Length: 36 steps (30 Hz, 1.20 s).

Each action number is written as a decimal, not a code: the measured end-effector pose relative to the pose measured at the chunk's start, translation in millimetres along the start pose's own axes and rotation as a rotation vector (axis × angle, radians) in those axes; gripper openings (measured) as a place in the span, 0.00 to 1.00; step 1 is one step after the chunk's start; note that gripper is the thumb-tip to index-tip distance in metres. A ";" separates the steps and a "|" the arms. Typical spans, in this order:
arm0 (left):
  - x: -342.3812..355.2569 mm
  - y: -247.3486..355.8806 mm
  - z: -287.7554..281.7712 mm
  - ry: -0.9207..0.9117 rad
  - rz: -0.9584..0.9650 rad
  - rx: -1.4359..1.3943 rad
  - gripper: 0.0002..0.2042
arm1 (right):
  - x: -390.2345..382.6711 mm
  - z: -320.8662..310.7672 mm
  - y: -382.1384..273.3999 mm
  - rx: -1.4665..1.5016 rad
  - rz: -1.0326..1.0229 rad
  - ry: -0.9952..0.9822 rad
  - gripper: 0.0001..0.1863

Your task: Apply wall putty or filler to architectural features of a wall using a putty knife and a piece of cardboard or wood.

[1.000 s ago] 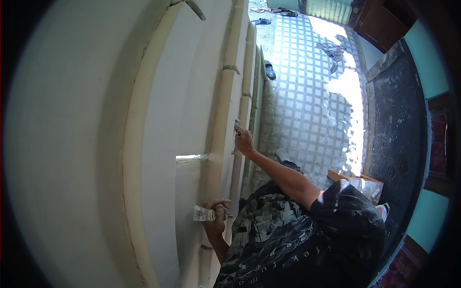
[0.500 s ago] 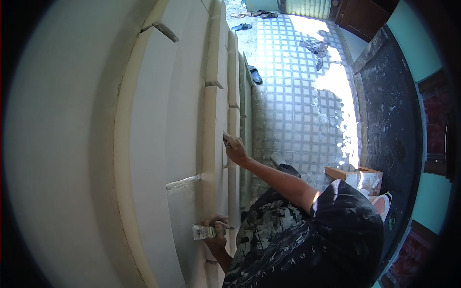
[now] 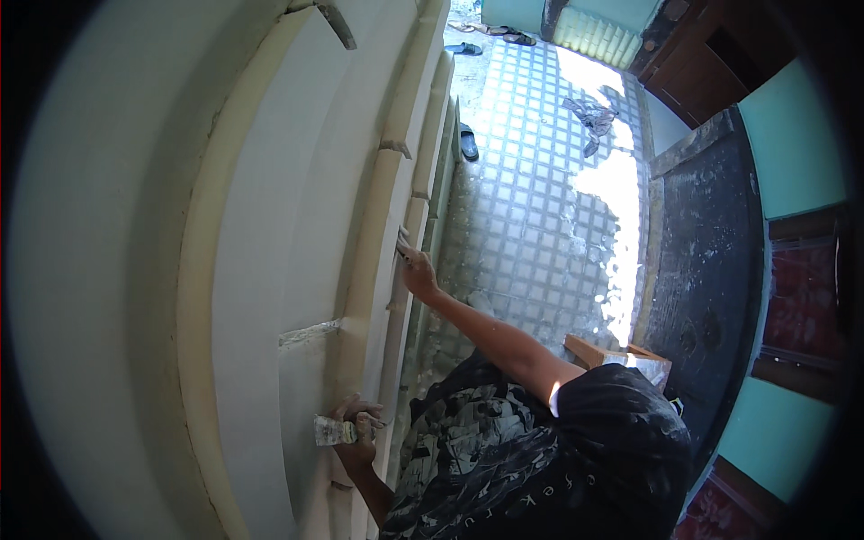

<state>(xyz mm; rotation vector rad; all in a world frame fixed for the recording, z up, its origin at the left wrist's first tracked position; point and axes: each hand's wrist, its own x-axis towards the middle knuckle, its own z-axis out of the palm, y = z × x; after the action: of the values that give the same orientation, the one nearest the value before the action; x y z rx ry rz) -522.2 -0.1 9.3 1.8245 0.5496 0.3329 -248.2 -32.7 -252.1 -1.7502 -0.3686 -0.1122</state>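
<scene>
Fingers of our left hand grasp a scraper, its blade jutting out to their left; farther up, our right hand reaches the ledge, its grip unclear to us.

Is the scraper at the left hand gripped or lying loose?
Gripped: the left hand is closed around the scraper, fingers mostly hiding the handle, its pale, smeared blade jutting leftward.

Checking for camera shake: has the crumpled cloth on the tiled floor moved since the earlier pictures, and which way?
No, in no direction: the cloth lies on the same patch of the tiled floor; the camera view itself has shifted.
</scene>
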 end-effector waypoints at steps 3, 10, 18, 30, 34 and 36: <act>-1.4 -0.5 -2.3 0.020 0.010 0.017 0.20 | 10.9 15.0 -6.1 -0.097 0.256 -0.008 0.19; 0.2 10.8 0.9 -0.009 -0.057 0.032 0.19 | 9.0 3.6 -28.7 -0.118 -0.080 0.154 0.11; -9.4 -2.1 -5.4 0.018 -0.031 0.016 0.16 | 27.6 0.8 -26.3 -0.133 0.300 -0.043 0.13; -7.9 5.5 -1.3 0.038 -0.076 -0.027 0.17 | 55.6 -5.4 -48.1 0.184 0.333 0.011 0.09; -5.3 0.7 0.5 0.021 -0.022 0.020 0.16 | 21.5 2.6 -3.3 -0.157 -0.070 0.211 0.12; -5.7 -11.1 -5.6 -0.038 0.020 0.091 0.14 | 28.4 -0.5 -0.9 -0.102 0.185 0.096 0.16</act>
<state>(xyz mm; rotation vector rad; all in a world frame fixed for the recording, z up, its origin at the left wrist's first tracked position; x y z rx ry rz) -532.1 4.1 0.9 1.9214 0.5275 0.2903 -221.6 -27.8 -243.4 -1.8632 -0.1315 -0.0831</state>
